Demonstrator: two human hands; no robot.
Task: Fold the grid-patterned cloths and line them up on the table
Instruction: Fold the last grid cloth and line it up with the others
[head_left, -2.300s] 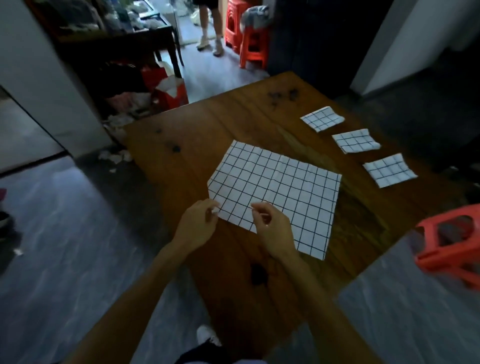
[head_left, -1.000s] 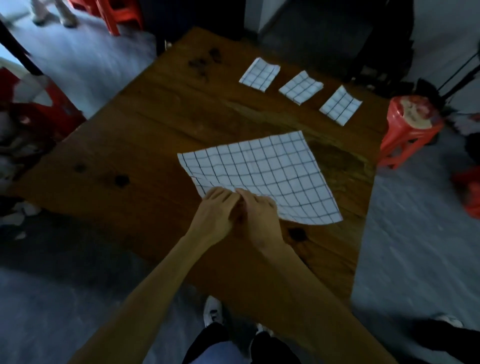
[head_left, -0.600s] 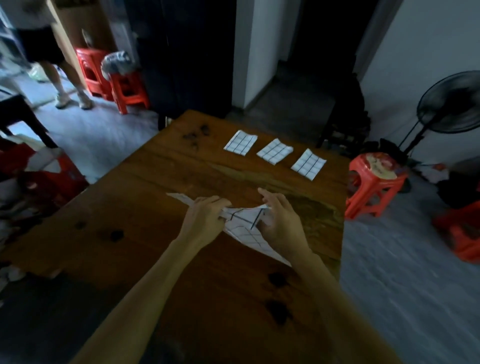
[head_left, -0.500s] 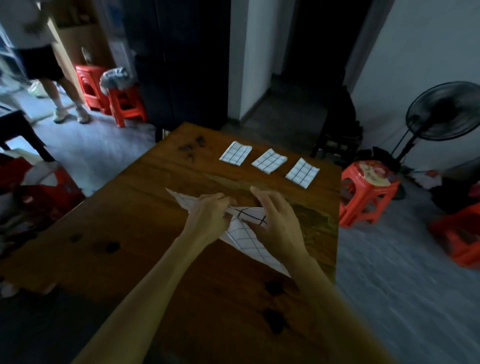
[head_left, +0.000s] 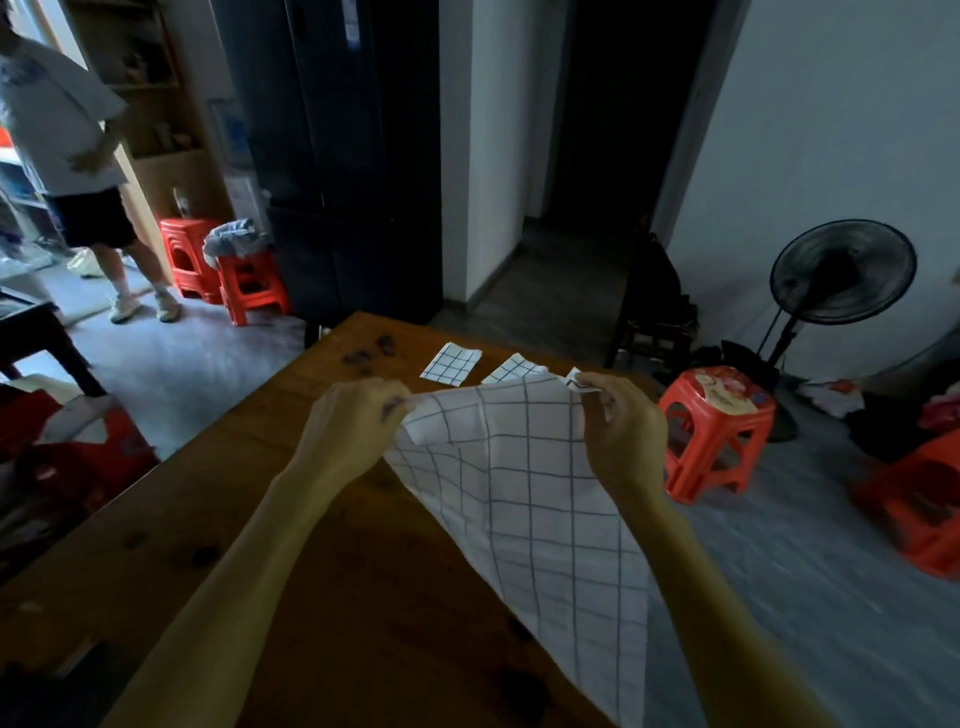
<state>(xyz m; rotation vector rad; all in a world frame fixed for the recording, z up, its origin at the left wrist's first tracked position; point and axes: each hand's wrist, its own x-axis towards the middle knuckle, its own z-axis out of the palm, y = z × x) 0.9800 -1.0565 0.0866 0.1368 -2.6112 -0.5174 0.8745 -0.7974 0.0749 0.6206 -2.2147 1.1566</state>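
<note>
A large white grid-patterned cloth (head_left: 524, 499) hangs in the air above the wooden table (head_left: 291, 587). My left hand (head_left: 353, 431) pinches its upper left edge. My right hand (head_left: 623, 431) pinches its upper right corner. The cloth droops down and to the right, past the table's right edge. Two small folded grid cloths lie in a row at the table's far end, one (head_left: 451, 364) and a second (head_left: 511, 370) partly hidden by the raised cloth. A sliver of a third (head_left: 572, 375) shows beside my right thumb.
A red plastic stool (head_left: 714, 431) stands just right of the table. More red stools (head_left: 239, 280) stand at the back left, near a standing person (head_left: 78, 171). A black floor fan (head_left: 836, 280) stands at the right wall. A dark cabinet is behind the table.
Both hands have lifted the large cloth off the table and spread apart along its top edge. The cloth now hangs instead of lying flat. The view has tilted upward.
</note>
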